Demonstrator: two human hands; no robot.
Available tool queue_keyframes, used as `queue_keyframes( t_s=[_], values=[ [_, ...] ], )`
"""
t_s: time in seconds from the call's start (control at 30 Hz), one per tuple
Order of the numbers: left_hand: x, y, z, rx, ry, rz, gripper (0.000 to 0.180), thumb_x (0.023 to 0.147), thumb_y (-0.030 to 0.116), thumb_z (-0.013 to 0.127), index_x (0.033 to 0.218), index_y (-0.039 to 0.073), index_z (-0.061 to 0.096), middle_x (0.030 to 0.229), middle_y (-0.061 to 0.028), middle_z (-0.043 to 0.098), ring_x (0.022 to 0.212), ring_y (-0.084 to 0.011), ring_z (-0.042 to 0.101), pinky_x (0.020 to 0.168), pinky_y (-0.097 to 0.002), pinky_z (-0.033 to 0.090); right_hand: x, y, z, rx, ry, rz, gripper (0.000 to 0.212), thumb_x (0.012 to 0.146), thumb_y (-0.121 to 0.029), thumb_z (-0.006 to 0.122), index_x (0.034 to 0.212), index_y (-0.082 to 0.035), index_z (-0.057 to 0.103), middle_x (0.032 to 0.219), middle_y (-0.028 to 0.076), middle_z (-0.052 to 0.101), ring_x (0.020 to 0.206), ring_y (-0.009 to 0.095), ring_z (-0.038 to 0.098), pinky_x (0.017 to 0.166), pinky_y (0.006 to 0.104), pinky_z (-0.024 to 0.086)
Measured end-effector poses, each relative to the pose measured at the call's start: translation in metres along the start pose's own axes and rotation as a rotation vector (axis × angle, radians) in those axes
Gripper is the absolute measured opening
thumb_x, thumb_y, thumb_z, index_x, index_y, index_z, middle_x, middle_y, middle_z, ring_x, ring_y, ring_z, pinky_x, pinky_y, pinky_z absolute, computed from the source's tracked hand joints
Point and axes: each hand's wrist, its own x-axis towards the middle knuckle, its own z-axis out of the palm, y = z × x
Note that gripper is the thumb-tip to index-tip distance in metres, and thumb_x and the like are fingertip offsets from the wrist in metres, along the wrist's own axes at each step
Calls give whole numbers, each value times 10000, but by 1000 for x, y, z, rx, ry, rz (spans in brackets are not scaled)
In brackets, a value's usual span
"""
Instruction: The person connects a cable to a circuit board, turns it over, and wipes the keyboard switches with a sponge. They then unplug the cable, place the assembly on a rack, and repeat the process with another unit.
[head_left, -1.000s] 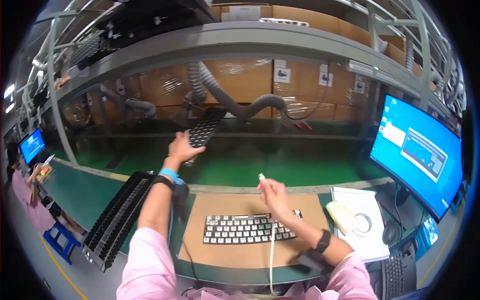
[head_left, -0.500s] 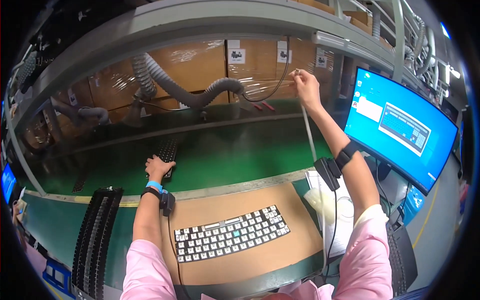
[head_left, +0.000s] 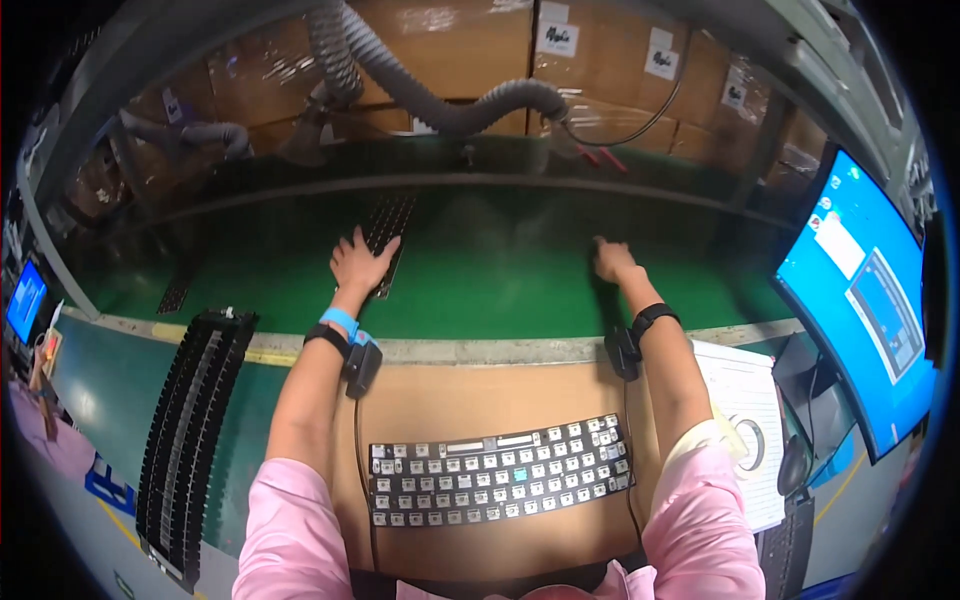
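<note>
On the green belt (head_left: 500, 270) lies a dark, perforated keyboard plate (head_left: 392, 222). My left hand (head_left: 362, 266) is over its near left part, fingers spread and thumb reaching across the plate. Farther right, above the belt, my right hand (head_left: 614, 259) is curled closed; its fingertips are partly hidden, and I cannot make out anything in them. Close to me, between my forearms, a curved black keyboard plate (head_left: 500, 480) with rows of white switches and one teal one rests on a brown board (head_left: 470, 392).
Long black slotted racks (head_left: 190, 440) stand at the left. On the right are a monitor (head_left: 865, 300), a paper sheet (head_left: 745, 400) with a tape roll, and a mouse (head_left: 792, 466). A grey flexible hose (head_left: 440, 112) hangs at the back before cartons (head_left: 450, 50). Another dark strip (head_left: 175, 288) lies left.
My right hand has come down from the raised hanging cord to just above the belt. My left hand stays at the dark plate, fingers more spread. The view has shifted.
</note>
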Motion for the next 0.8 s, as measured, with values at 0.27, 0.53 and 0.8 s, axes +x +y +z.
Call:
queue_keyframes(
  t_s=[0.27,0.53,0.8],
  values=[
    [13,37,-59,-226,167,267,744,762,567,493,1292,66,347,1275,-245,362,1182,-364,341,978,-428,268,8,25,-12,-66,-104,95,326,769,-95,456,1084,-90,543,1001,215,577,981,350,531,810,431,462],
    [-164,101,-252,-757,387,1081,358,718,157,652,1045,39,569,972,-102,593,921,-228,551,827,-340,413,-21,75,-85,-152,-271,300,326,735,-79,511,1054,-97,573,1131,156,532,1076,323,481,896,421,402],
    [-355,81,-336,-495,795,1446,259,785,173,556,994,26,512,858,-105,574,678,-221,513,619,-360,428,-91,122,-129,-79,-365,338,264,713,-46,549,964,-30,627,1066,175,572,1020,299,541,839,367,466]
  ],
)
